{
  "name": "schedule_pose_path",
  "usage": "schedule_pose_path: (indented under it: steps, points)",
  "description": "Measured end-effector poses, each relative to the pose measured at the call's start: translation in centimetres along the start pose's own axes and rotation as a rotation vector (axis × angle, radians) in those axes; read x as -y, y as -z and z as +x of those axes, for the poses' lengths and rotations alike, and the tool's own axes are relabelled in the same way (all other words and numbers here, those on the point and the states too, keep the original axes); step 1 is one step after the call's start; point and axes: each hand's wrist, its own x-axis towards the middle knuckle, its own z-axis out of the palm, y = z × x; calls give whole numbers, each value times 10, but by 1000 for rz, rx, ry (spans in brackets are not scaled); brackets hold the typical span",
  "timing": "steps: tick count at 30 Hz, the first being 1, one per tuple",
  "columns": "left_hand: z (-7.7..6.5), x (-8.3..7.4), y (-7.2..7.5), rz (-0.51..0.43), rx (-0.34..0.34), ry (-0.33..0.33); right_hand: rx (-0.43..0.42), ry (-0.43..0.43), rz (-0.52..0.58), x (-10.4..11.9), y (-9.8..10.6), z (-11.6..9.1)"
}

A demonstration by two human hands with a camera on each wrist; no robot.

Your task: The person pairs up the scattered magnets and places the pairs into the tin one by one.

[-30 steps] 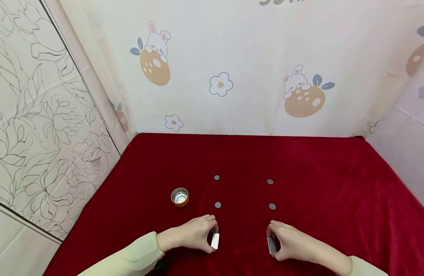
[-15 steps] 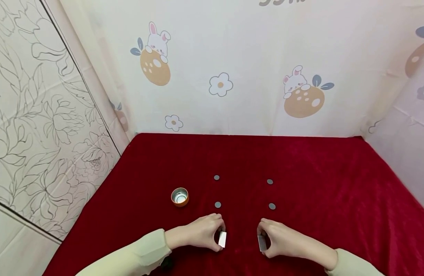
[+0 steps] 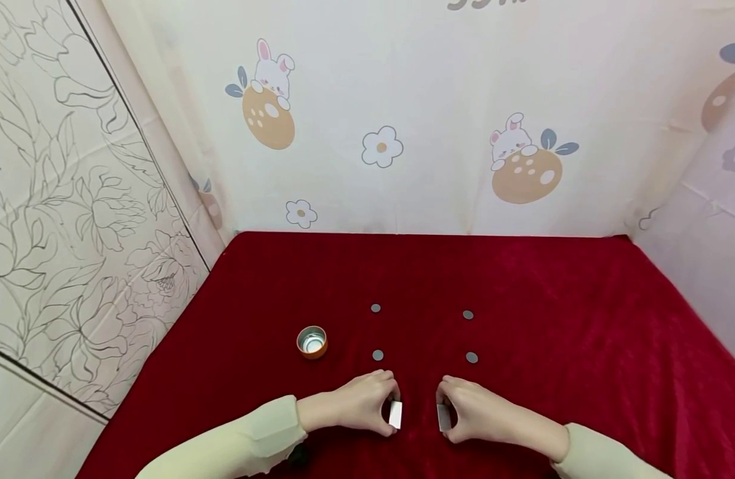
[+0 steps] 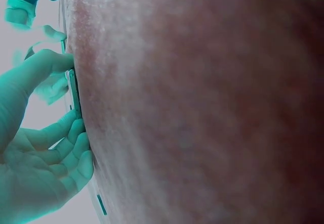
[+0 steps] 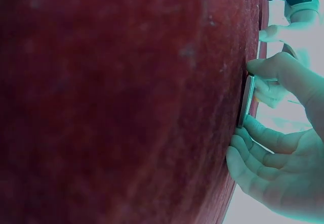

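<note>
My left hand [image 3: 364, 400] pinches a flat silver rectangular piece [image 3: 395, 415] between thumb and fingers. My right hand [image 3: 477, 411] pinches a similar flat silver piece [image 3: 443, 418]. Both pieces stand on edge at the red cloth, facing each other across a narrow gap. The left wrist view shows the thumb at one end of the left piece [image 4: 75, 93] and fingertips at the other. A matching grip on the right piece [image 5: 246, 101] appears in the right wrist view. What the pieces are cannot be told.
Several small grey discs lie beyond the hands, among them a near left disc [image 3: 377, 355] and a near right disc [image 3: 471, 357]. A small round orange tin [image 3: 311, 354], silver inside, stands left of them. The red cloth [image 3: 553, 299] ends at a patterned curtain [image 3: 439, 86].
Both hands have slid inward with their silver pieces, left hand rightward and right hand leftward, so the gap between the pieces has narrowed. The discs and tin have stayed put.
</note>
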Motion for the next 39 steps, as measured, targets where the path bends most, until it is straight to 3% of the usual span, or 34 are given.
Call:
schedule_pose_path:
  steps: [15,23,29,39]
  points:
    - [6,-4,-4,10,-30,-18,5,-2,-6,6,-5,9]
    - [8,-8,-4,-19,-19,14,-34,7,-24,16,-11,19]
    - [11,-11,-4,35,-1,21,-46,-11,-51,21,-14,24]
    - [9,-8,-3,31,17,18,-53,-42,36,19,-16,24]
